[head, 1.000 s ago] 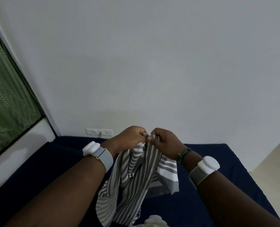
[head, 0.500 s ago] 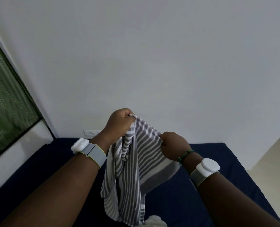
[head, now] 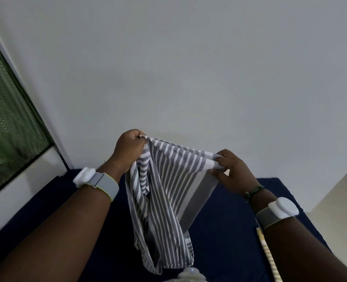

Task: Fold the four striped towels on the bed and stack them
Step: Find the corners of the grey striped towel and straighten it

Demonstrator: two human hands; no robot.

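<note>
1. A grey-and-white striped cotton towel [head: 164, 192] hangs in the air above the dark navy blue bed [head: 225, 231], held up in front of the plain white wall [head: 189, 68].
2. The left hand [head: 128, 151] pinches the towel's upper left corner; its fingers [head: 137, 137] are curled tight around the bunched edge.
3. The right hand [head: 232, 174] grips the towel's upper right edge, lower than the left hand, with its fingers [head: 222, 159] closed on the white border of the cloth.
4. Between the two hands the top edge of the towel runs taut and slopes down toward the right.
5. Below that edge the towel droops in loose folds, a broad grey band showing on its right side, and its lower end hangs near the bottom of the view, above the bed.
6. Each wrist carries a white sensor pod on a grey fabric band: one [head: 85, 177] to the left of the towel, one [head: 282, 207] to its right.
7. A thin green cord bracelet [head: 253, 192] sits on the right wrist, between the hand and the band.
8. A narrow pale striped strip [head: 268, 255] lies on the bed to the right of the towel; what it is cannot be told.
9. A green patterned curtain [head: 8, 131] fills the window far to the left of the towel.
</note>
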